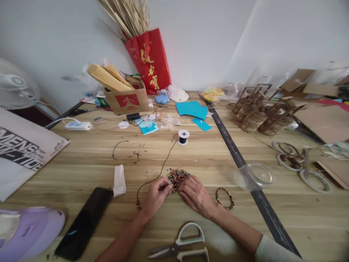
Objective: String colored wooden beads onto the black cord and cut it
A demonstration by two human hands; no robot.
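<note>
scissors (176, 249) nearest, then left grip (158, 193) pinched together, contents unclear, right grip (196, 194) curled against bead pile (177, 177), closure uncertain

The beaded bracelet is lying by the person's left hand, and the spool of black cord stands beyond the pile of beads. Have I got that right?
Not quite: the head view shows the beaded bracelet lying by the person's right hand. The spool of black cord does stand beyond the pile of beads.
</note>
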